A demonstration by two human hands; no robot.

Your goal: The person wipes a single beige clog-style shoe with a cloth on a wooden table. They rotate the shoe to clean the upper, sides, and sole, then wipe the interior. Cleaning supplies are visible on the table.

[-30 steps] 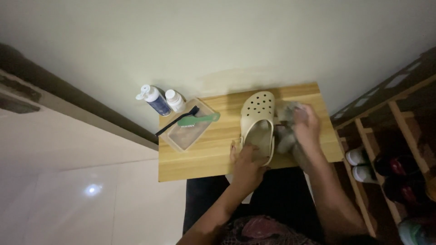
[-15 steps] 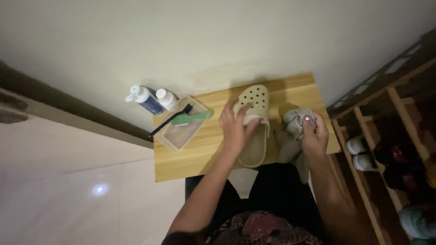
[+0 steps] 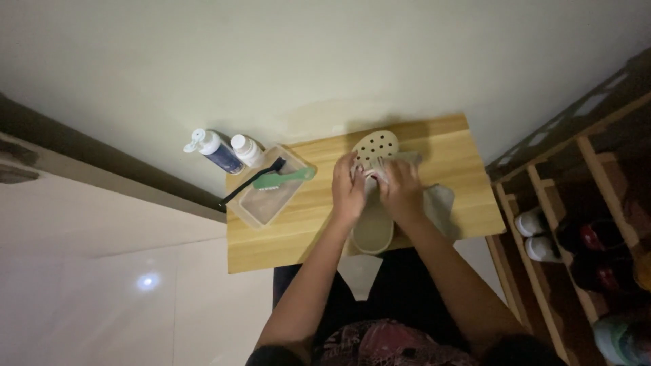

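Upper left of the wooden table (image 3: pixel 447 146): clear plastic tub (image 3: pixel 261 203) w/ a green brush (image 3: pixel 281 179) and thin black brush (image 3: pixel 251 184) across it, dark blue bottle (image 3: pixel 218 152) & small white bottle (image 3: pixel 247 150) behind. Cream holey clog (image 3: pixel 377 146) lies mid-table. Left hand (image 3: pixel 348 188) and right hand (image 3: pixel 401 190) curl on its middle, both gripping; grey cloth (image 3: pixel 439 203) under right hand.

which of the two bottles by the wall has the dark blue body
The left bottle, farther from the clear tray. Its body is dark blue under a white cap, while the smaller bottle beside it is all white.
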